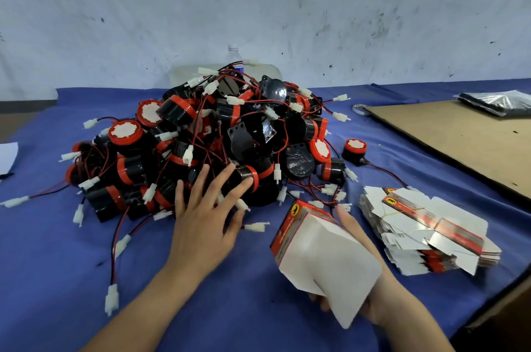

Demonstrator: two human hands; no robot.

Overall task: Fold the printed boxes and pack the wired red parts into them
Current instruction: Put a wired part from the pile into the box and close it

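A big pile of black and red wired parts (218, 139) with white plugs lies on the blue cloth. My left hand (204, 213) reaches to the pile's near edge with fingers spread, its fingertips touching a black and red part (247, 174). My right hand (365, 279) holds a folded-up printed box (319, 254), white inside with red printed sides, its open flaps toward me. A stack of flat printed boxes (425, 231) lies to the right of it.
A single red part (355, 150) sits apart, right of the pile. A brown cardboard sheet (459, 139) lies at the right with a dark plastic bag (497, 103) on it. A water bottle (235, 59) stands behind the pile. White paper (7, 156) lies at the left edge.
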